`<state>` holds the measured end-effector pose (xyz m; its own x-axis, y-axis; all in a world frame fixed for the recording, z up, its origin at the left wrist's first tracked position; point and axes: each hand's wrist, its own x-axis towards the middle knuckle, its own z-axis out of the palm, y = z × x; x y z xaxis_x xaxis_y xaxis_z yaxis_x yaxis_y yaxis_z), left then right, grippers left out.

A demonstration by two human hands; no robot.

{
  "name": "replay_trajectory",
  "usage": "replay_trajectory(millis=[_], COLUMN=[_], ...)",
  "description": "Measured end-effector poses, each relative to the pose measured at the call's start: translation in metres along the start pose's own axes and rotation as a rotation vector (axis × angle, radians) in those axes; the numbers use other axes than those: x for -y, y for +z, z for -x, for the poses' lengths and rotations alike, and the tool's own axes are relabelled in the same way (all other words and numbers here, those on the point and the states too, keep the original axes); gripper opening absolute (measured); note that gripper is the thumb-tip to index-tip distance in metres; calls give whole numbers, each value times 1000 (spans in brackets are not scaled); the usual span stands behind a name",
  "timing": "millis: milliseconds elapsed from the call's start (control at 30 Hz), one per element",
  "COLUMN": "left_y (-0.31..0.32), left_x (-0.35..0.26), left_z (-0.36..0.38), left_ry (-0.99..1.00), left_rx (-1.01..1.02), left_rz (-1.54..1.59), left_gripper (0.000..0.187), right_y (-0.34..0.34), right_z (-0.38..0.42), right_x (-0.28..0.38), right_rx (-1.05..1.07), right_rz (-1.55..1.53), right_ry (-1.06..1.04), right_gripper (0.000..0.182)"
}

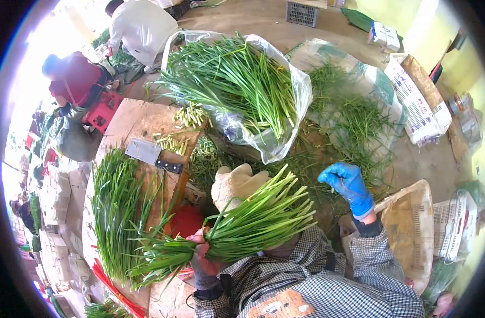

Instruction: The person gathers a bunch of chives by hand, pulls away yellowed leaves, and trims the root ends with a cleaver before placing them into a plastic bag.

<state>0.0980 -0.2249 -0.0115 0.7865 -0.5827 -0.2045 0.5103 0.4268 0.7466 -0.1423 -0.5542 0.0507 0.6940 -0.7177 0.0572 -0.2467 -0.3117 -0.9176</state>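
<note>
My left hand (201,254), in a pinkish glove, is wrapped round a bunch of garlic chives (263,217). Its pale cut ends fan to the upper right, and the leaf tips trail left over the board. My right hand (348,185), in a blue glove, is raised right of the bunch, fingers curled together; whether anything is between them I cannot make out. More garlic chives (115,212) lie on the wooden board (125,122) to the left. A cleaver (152,155) with a black handle rests there beside short cut stalk ends (171,143).
A clear plastic bag (300,90) full of garlic chives stands ahead. Leaf scraps (359,122) litter a plastic sheet to its right. Red ties (115,291) lie at the board's near edge. A crate (425,228) sits right; two people (141,32) work at far left.
</note>
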Motion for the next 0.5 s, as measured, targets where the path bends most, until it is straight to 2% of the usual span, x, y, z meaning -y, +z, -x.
replay_trajectory(millis=[67, 100, 167, 233, 300, 333, 367, 433, 500], left_y=[5, 10, 19, 15, 8, 5, 2, -4, -11], left_x=[-1, -4, -10, -11, -9, -7, -5, -1, 1], left_z=[4, 5, 8, 12, 13, 14, 15, 15, 16], left_ry=[43, 44, 38, 48, 87, 87, 91, 97, 74], left_rx=[45, 47, 9, 29, 4, 0, 14, 30, 30], left_rz=[7, 9, -90, -86, -230, -227, -206, -187, -239], left_gripper=[24, 24, 23, 25, 29, 29, 31, 34, 40], right_y=[20, 30, 49, 63, 72, 75, 79, 90, 103], right_z=[-10, -14, -20, -20, -20, -23, -23, -22, -21], right_x=[8, 4, -6, -18, -27, -26, -27, -36, -44], right_rx=[1, -1, 182, 229, 365, 428, 430, 323, 243], right_rz=[98, 100, 385, 425, 671, 694, 696, 366, 117], right_ry=[-140, -142, -315, -279, -103, -4, -4, 46, 116], right_gripper=[19, 19, 24, 29, 36, 41, 41, 51, 51])
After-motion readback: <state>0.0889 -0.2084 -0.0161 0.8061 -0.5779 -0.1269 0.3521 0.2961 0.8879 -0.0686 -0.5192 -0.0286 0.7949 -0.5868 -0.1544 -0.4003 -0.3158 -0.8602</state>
